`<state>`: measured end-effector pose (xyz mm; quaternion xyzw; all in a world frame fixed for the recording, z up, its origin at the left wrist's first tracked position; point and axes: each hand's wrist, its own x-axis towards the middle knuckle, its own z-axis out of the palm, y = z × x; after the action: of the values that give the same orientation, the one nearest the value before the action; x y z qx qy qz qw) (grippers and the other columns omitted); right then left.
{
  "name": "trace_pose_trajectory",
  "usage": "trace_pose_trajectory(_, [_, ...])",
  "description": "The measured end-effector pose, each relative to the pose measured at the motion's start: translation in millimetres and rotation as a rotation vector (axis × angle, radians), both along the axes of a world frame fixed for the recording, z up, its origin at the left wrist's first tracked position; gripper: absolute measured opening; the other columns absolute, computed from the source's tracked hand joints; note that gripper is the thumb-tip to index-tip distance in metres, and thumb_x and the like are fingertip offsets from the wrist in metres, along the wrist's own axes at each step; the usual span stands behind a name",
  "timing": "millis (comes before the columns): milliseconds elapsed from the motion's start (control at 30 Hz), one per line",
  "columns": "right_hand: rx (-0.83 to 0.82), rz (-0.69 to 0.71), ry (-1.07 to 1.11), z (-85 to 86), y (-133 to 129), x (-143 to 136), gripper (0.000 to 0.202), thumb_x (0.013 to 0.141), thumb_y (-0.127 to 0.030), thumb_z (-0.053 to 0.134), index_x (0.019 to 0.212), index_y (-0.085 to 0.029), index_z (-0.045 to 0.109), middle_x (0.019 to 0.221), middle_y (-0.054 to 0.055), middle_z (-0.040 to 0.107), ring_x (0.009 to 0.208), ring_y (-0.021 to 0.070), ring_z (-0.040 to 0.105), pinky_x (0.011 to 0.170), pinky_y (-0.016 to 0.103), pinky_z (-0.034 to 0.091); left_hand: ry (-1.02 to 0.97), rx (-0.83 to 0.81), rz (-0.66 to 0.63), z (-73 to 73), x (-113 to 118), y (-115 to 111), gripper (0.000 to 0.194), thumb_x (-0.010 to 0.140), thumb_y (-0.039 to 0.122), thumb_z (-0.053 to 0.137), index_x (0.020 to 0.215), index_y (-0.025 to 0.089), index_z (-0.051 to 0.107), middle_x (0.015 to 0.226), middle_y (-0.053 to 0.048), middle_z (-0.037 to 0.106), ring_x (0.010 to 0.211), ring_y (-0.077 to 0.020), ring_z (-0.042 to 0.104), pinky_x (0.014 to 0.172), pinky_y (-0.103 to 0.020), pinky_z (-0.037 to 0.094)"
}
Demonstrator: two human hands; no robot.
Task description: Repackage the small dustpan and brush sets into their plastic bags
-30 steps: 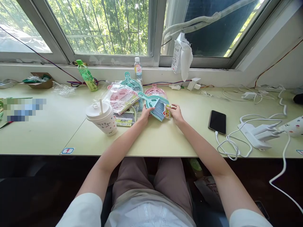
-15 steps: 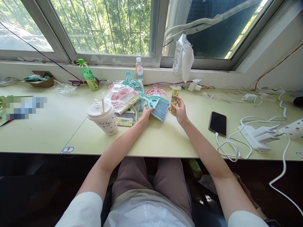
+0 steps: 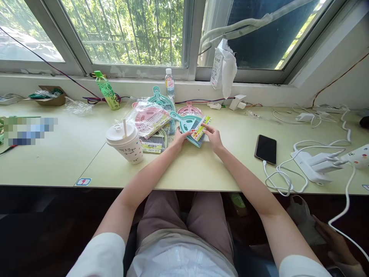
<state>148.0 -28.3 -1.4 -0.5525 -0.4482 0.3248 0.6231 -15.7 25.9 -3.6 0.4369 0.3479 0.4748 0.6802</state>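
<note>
My left hand [image 3: 179, 138] is closed on the side of a teal mini dustpan-and-brush set [image 3: 186, 120], whose handle points up and left. Across its blue-grey bristles lies a yellow printed label card [image 3: 201, 129]. The fingers of my right hand [image 3: 213, 137] pinch this card at its right edge, pressed close to the bristles. Left of my hands is a pile of similar sets: a pink one in clear plastic [image 3: 150, 115], a grey one with a yellow label [image 3: 152, 147], and a teal one [image 3: 159, 99] behind. Another pink set [image 3: 190, 109] lies just beyond the held one.
A lidded paper cup with a straw [image 3: 125, 141] stands near my left forearm. Two bottles, one green [image 3: 107, 91] and one clear [image 3: 170, 85], are at the back. To the right are a phone [image 3: 265, 149], white cables and a power strip [image 3: 309, 167].
My right hand has moved left and brought the label card, earlier upright and apart, onto the bristles, where it now lies slanted. My left hand keeps its hold on the set.
</note>
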Motion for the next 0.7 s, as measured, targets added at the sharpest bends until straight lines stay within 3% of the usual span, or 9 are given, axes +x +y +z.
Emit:
trace_pose_trajectory(200, [-0.045,-0.045,-0.258,-3.0,-0.5,1.4,0.034,0.077,-0.021,0.068,0.109,-0.028,0.078,0.121,0.001,0.074,0.124,0.0252,0.061,0.112,0.046,0.044,-0.006,0.000,0.005,2.4,-0.2,-2.5,0.075,0.059,0.009,0.081,0.126,0.024,0.052,0.116,-0.007,0.070,0.098,-0.0213,0.070,0.086,-0.036,0.060])
trace_pose_trajectory(533, [-0.010,-0.123,-0.321,5.7,-5.6,1.8,0.019,0.079,-0.020,0.068,0.087,-0.033,0.079,0.111,-0.001,0.076,0.126,0.0259,0.058,0.114,0.051,0.037,-0.047,-0.040,-0.040,9.0,-0.5,-6.5,0.064,0.064,0.021,0.084,0.121,0.023,0.054,0.110,-0.005,0.071,0.091,-0.0182,0.071,0.080,-0.031,0.059])
trace_pose_trajectory(700, [-0.079,-0.152,-0.468,3.5,-4.5,-2.5,0.018,0.082,-0.023,0.067,0.091,-0.033,0.079,0.114,0.001,0.075,0.123,0.0274,0.058,0.120,0.057,0.023,-0.024,-0.016,-0.035,7.1,-0.7,-7.3,0.068,0.061,0.007,0.078,0.123,0.023,0.054,0.113,-0.006,0.070,0.098,-0.0198,0.070,0.083,-0.031,0.059])
